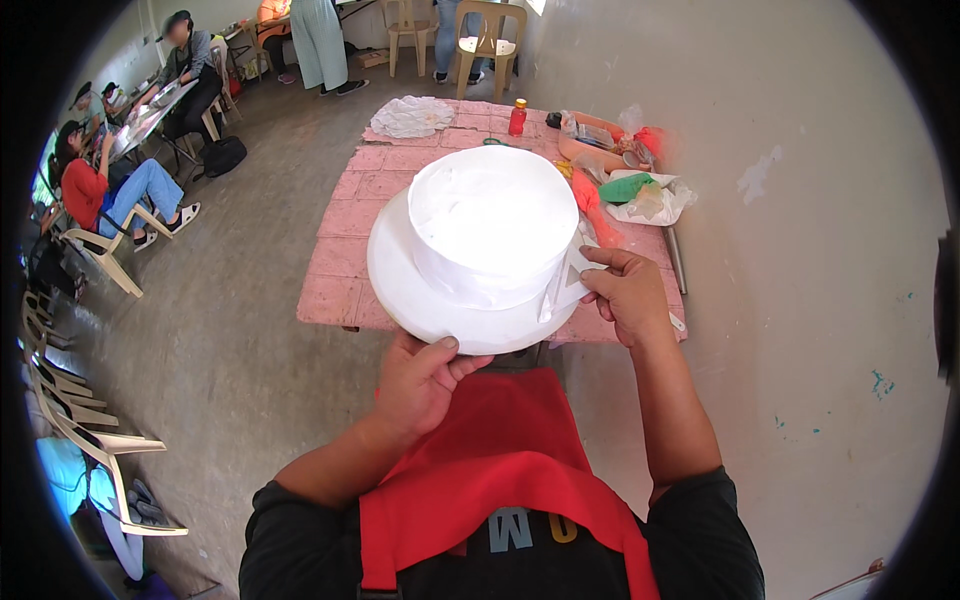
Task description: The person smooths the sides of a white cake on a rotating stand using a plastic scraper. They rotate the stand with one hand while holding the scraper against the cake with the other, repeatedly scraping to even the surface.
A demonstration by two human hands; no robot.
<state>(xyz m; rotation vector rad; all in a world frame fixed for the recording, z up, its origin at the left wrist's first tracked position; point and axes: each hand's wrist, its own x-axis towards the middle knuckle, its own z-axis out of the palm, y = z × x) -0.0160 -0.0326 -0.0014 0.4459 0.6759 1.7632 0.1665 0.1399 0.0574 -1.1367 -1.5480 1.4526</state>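
Observation:
A round cake (pixel 495 220) coated in smooth white icing stands on a white cake turntable (pixel 392 262) at the near part of the table. My left hand (pixel 425 378) grips the turntable's front rim, thumb uppermost and fingers partly hidden under the edge. At the cake's right side, my right hand (pixel 634 292) pinches a flat white icing scraper (pixel 570 282). The scraper's edge is upright against the side of the cake, with some icing showing along it. Glare washes out much of the cake's top.
The pink table (pixel 335 250) also bears a crumpled white cloth (pixel 412 116), a small red bottle (pixel 517 117), an orange tray (pixel 590 140) of supplies, and a red plastic bag (pixel 597 212). A wall (pixel 800 250) rises at right. People and chairs occupy the left.

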